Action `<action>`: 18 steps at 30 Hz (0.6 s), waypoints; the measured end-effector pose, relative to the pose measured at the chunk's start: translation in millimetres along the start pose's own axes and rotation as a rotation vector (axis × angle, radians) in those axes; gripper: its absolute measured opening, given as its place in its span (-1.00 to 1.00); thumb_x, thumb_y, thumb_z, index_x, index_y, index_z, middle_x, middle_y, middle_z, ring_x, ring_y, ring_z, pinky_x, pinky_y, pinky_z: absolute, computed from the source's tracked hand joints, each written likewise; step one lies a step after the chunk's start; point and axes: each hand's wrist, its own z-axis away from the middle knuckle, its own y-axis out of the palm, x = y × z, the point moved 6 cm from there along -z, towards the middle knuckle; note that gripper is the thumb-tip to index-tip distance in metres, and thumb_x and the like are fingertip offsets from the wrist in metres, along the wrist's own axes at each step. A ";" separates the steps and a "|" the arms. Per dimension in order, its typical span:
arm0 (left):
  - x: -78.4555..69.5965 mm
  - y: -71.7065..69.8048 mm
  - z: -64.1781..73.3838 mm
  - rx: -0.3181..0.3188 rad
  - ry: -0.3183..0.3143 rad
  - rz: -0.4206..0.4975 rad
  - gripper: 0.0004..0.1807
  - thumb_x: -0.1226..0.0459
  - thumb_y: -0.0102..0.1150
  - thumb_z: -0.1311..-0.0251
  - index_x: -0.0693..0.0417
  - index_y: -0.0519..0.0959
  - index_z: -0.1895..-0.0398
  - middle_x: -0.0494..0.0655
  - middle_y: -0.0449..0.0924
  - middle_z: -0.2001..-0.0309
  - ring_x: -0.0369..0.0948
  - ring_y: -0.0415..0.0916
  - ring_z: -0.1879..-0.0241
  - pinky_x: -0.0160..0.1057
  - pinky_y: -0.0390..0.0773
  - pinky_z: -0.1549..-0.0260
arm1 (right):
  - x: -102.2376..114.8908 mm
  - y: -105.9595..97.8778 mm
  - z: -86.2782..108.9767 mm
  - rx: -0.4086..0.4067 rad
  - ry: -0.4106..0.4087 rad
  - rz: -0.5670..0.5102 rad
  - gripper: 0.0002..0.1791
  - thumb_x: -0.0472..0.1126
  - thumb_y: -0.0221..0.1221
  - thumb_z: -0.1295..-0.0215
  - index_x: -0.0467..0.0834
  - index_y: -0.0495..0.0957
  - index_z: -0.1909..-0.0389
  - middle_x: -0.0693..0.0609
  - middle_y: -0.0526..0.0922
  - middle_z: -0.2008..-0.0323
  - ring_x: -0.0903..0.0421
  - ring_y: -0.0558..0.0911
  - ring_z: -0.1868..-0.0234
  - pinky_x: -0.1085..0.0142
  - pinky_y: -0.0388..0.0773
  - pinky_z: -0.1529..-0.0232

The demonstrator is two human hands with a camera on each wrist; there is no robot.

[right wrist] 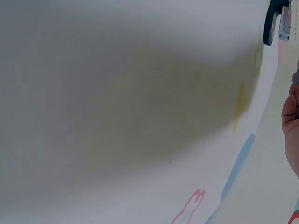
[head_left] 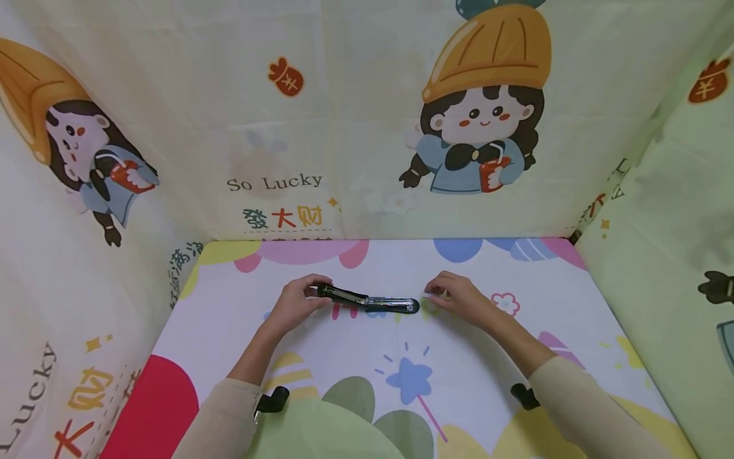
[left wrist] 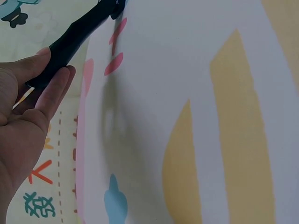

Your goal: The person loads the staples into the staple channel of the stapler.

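A long, slim black stapler with silvery metal inner parts [head_left: 368, 301] is spread open at its hinge, its two arms almost in line. It is located in the far half of the worktop [head_left: 482, 382], near the middle of the far edge but apart from it. Its left end is grasped between thumb and fingers by the left hand [head_left: 297, 301]; in the left wrist view that arm is seen raised, with a shadow cast below. The rounded right end is pointed towards the right hand [head_left: 457, 294], a small gap being left between.

Right fingers: curled, a small pale grey piece [head_left: 426, 294] pinched at the tips; its exact nature cannot be told. The stapler is not touched by this hand.

Beige sleeves [head_left: 220, 414] are worn on both arms, reaching in over the near edge. The worktop is covered in white, printed with coloured shapes, among them a blue star wand [head_left: 409, 380]. Beyond the far edge, a cream printed cloth [head_left: 367, 115] is hung upright.
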 end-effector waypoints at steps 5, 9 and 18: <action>1.4 0.1 -1.1 -0.001 -0.004 -0.001 -0.56 0.38 0.45 -0.20 0.14 0.64 -0.17 0.10 0.66 -0.10 0.01 0.65 0.05 -0.33 0.62 0.28 | 10.0 5.9 -10.9 0.023 0.011 -0.010 -0.83 -0.34 0.41 -0.26 -0.15 0.72 0.14 0.06 0.69 0.20 0.13 0.67 0.17 0.24 0.67 0.12; 2.7 -0.1 -0.8 0.001 -0.006 0.007 -0.56 0.38 0.45 -0.20 0.14 0.64 -0.17 0.10 0.66 -0.11 0.02 0.66 0.04 -0.33 0.62 0.28 | 15.5 16.7 -20.1 0.063 0.019 -0.019 -0.83 -0.29 0.40 -0.29 -0.14 0.72 0.12 0.07 0.68 0.18 0.14 0.68 0.15 0.27 0.66 0.11; 3.8 1.1 0.2 0.013 -0.008 0.023 -0.53 0.37 0.46 -0.20 0.17 0.62 -0.19 0.10 0.65 -0.12 0.02 0.68 0.02 -0.32 0.65 0.23 | 30.0 36.5 -37.7 0.138 -0.005 -0.018 -0.82 -0.24 0.35 -0.36 -0.17 0.71 0.07 0.04 0.68 0.13 0.12 0.71 0.07 0.20 0.68 -0.02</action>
